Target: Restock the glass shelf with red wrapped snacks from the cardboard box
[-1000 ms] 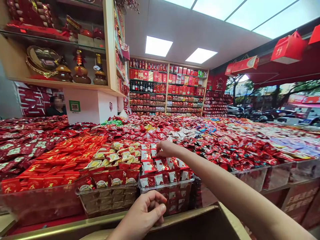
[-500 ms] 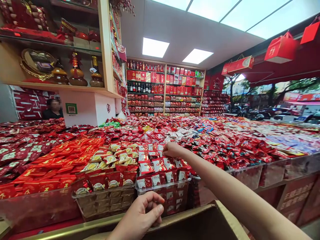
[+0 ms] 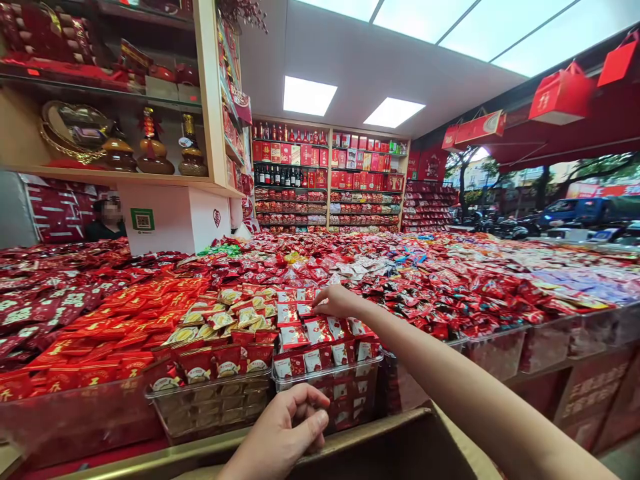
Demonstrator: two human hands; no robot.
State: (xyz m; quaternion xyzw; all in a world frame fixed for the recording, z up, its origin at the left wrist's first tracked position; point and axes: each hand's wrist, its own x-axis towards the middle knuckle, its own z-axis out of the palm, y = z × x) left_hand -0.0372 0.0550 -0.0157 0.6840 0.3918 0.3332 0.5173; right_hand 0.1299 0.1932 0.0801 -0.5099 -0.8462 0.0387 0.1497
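Right hand (image 3: 339, 301) reached out over the red-and-white packets (image 3: 316, 331), forearm coming in from lower right. Fingers bent down and bunched, gap narrow, tips at the back rows; can't tell if they've pinched a packet or are only touching. Those packets sit in neat rows in a clear plastic bin (image 3: 327, 374), front row 4 across, upright against the near wall, more layers visible through it

Left hand (image 3: 293, 428) low and close to the camera, in front of that bin, by the near rim of an open cardboard box (image 3: 385, 455). Fingers loosely curled, thumb just apart from the index finger; nothing seen in the grasp, inside of the palm hidden. Contact with the box rim: can't tell. Box interior dark, contents not readable

Next bin to the left: red-and-gold packets (image 3: 228, 368), front ones upright, those behind lying looser. Left again, bright red packets (image 3: 150, 307) in overlapping rows. Right of the arm, mixed red packets (image 3: 480, 307) in a loose heap, then pale purple packets (image 3: 570, 283) near the far right edge

Background: 1 person (image 3: 104, 223) behind the counter at left, stocked wall shelves (image 3: 330, 175) at the rear, red gift boxes (image 3: 563, 95) hanging upper right
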